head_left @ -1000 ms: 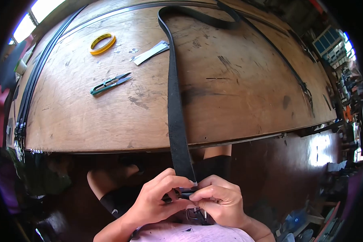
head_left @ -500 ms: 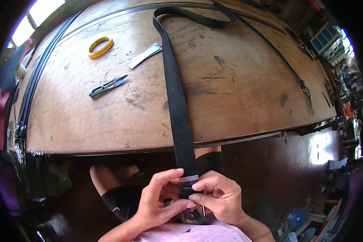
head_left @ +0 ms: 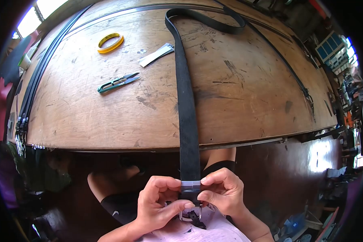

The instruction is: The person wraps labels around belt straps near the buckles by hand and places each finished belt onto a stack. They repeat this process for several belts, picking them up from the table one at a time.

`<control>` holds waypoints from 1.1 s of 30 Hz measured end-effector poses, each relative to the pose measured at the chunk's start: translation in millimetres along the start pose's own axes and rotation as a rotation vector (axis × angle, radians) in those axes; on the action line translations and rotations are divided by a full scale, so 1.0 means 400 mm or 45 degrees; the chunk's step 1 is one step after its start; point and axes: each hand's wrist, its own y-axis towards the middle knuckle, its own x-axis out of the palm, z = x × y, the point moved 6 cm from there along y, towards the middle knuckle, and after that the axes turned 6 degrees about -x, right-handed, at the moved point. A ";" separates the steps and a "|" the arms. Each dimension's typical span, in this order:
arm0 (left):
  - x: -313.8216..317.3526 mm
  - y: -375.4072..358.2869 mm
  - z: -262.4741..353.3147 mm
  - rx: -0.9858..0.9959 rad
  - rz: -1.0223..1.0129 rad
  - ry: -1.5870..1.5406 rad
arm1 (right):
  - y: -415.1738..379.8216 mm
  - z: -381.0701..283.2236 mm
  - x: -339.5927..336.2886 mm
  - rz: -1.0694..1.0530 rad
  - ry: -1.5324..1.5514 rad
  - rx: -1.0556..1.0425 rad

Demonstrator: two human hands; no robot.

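Observation:
A long black belt (head_left: pixel 186 109) runs down the table and over its front edge to my lap. Its near end carries a metal buckle (head_left: pixel 185 218) with a dark prong piece. Across the belt just above the buckle lies a whitish strip of tape (head_left: pixel 190 183). My left hand (head_left: pixel 159 201) pinches the belt's left edge, index finger at the strip and thumb below by the buckle. On the opposite edge, my right hand (head_left: pixel 224 191) grips the belt in the same way, thumb and index finger closed at it.
On the wooden table (head_left: pixel 121 125) lie a yellow tape roll (head_left: pixel 111 43), green-handled thread snips (head_left: pixel 117 82) and white paper strips (head_left: pixel 157 55). Several black straps (head_left: pixel 48 66) with metal clips lie along the left side. Another dark strap (head_left: pixel 278 58) lies on the right.
My right index finger has moved up from the belt's middle to the strip's right end. The strip now lies flat across the belt, and the buckle shows more. The view has shifted slightly.

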 end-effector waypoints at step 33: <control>-0.007 0.005 -0.020 -0.047 0.035 0.182 | -0.025 0.015 0.007 0.146 -0.229 0.026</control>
